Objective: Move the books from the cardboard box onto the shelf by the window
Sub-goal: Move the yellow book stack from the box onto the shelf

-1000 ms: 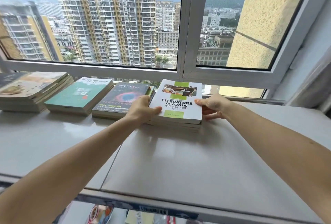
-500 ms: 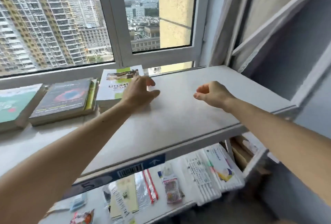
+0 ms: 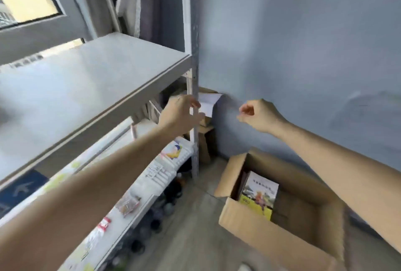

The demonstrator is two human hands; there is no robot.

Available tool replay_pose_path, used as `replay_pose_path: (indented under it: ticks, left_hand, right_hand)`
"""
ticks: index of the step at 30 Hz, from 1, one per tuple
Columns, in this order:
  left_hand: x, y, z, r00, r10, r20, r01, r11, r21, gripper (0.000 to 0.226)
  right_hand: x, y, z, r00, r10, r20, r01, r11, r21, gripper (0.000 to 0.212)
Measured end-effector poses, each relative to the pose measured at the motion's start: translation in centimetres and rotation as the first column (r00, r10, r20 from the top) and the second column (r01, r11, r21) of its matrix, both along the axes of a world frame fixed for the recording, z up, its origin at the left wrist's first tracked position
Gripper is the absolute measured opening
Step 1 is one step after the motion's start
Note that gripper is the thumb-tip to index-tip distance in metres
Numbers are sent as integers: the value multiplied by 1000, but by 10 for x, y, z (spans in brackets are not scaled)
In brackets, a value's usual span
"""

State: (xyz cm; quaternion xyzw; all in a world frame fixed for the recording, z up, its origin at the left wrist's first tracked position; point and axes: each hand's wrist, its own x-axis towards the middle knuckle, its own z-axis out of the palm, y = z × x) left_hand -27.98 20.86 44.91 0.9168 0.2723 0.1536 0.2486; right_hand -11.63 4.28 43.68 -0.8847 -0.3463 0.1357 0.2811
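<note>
1. Your left hand [image 3: 180,112] and right hand [image 3: 258,114] hang in the air, both empty, fingers loosely curled.
2. The cardboard box [image 3: 282,234] sits open on the floor, near right; a yellow-green paperback [image 3: 259,195] stands upright inside.
3. The shelf [image 3: 86,80] by the window, left, is bare here.
4. Likely stiff, fairly light, glossy cover: pinch its top edge, then support the spine.

head cam | looks forward-down | shelf [image 3: 104,80] near, cardboard box [image 3: 256,234] below
</note>
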Motion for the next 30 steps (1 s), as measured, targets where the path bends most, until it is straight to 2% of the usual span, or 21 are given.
replay_pose_path:
  ticks: [7, 13, 21, 25, 30]
  left_hand:
    - [106, -82, -114, 955, -171, -241, 141, 980, -138, 29]
    - [175, -136, -215, 895, -174, -410, 57, 958, -282, 32]
    - [226, -162, -359, 805, -243, -542, 0, 912, -410, 40]
    - [244, -164, -442, 754, -271, -599, -15, 903, -428, 39]
    - [254, -167, -531, 697, -266, -666, -67, 900, -430, 50]
  right_hand:
    - [87, -113, -103, 978, -171, -118, 145, 969, -201, 30]
    - [162, -176, -199, 947, -248, -203, 168, 924, -343, 39]
    - [212, -198, -341, 911, -308, -276, 147, 865, -479, 41]
    - [223, -196, -420, 871, -351, -343, 137, 846, -516, 48]
    - [227, -193, -514, 802, -419, -425, 157, 835, -527, 52]
